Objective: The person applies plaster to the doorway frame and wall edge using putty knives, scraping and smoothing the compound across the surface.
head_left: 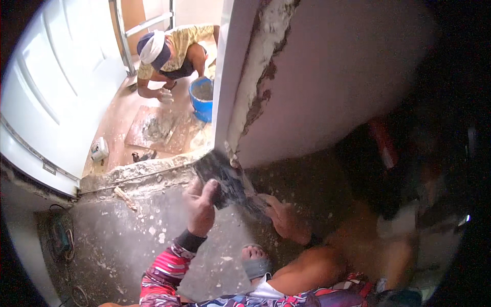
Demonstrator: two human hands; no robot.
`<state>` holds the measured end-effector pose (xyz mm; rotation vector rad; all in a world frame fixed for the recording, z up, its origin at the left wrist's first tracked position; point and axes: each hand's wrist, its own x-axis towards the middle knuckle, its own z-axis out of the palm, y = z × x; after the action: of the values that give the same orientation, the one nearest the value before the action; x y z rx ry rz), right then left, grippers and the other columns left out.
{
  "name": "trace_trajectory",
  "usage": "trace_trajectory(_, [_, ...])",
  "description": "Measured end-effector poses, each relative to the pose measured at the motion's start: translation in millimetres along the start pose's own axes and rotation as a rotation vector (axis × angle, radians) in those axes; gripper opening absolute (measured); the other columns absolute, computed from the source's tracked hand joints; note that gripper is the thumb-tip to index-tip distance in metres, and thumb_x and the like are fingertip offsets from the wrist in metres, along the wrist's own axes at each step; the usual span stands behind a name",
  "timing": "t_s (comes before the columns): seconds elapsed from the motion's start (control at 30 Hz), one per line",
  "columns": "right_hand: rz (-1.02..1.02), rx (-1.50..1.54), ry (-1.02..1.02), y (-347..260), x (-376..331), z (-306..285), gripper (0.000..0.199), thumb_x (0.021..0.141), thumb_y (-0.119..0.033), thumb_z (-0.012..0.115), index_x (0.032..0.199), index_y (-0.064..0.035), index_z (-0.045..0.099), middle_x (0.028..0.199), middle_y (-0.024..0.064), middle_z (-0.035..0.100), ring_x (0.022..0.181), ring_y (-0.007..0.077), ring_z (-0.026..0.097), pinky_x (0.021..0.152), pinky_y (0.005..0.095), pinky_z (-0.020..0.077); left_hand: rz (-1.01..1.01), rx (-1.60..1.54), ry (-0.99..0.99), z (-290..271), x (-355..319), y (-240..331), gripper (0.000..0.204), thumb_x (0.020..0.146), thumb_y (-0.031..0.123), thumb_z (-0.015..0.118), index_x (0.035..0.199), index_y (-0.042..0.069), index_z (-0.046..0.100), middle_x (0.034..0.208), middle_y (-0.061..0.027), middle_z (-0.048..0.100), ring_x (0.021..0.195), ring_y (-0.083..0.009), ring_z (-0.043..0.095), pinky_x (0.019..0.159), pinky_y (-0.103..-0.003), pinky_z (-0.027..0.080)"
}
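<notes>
My left hand [201, 207] grips the near edge of a dark, flat, rectangular plate [221, 174] smeared with grey, its thumb lying on top. The plate's far corner reaches the foot of the door jamb [223, 102]. At the lower right of the plate, my right hand [287, 219] is closed, its fingers pointing left. Blur and shadow hide what sits in those fingers; a thin pale streak [248, 185] runs close to them. Rough broken plaster [261, 71] shows along the wall edge above.
Beyond the chipped threshold [148, 174], a co-worker [176, 56] crouches by a blue bucket [203, 108] of grey mix. Mortar lies on a board [153, 130] near a white container [99, 149]. A white door [61, 87] stands at left, with a corded power tool [61, 238] below it.
</notes>
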<state>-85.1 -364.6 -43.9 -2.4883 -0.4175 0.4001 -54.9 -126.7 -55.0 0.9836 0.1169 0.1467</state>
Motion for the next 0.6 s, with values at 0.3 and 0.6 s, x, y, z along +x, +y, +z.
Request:
trace_trajectory(0.3, [0.038,0.727,0.491,48,4,20,0.026,0.095,-0.016,0.053,0.113,0.002,0.055,0.091,0.0049,0.061,0.075,0.0145,0.056,0.066,0.0332,0.0505,1.054,0.769,0.045,82,93,136,0.01,0.092,0.007,0.061,0.099,-0.001,0.064,0.084,-0.0093,0.068,0.064,-0.0144,0.063,0.057,-0.03,0.05])
trace_trajectory(0.6, [0.132,0.553,0.472,102,4,40,0.033,0.096,-0.017,0.053,0.124,0.0001,0.054,0.099,0.0038,0.062,0.078,0.0081,0.058,0.06,0.0236,0.0501,1.545,0.867,0.066,134,128,146,0.016,0.082,0.0,0.063,0.098,0.002,0.061,0.078,-0.0121,0.059,0.065,-0.0261,0.061,0.057,-0.037,0.05])
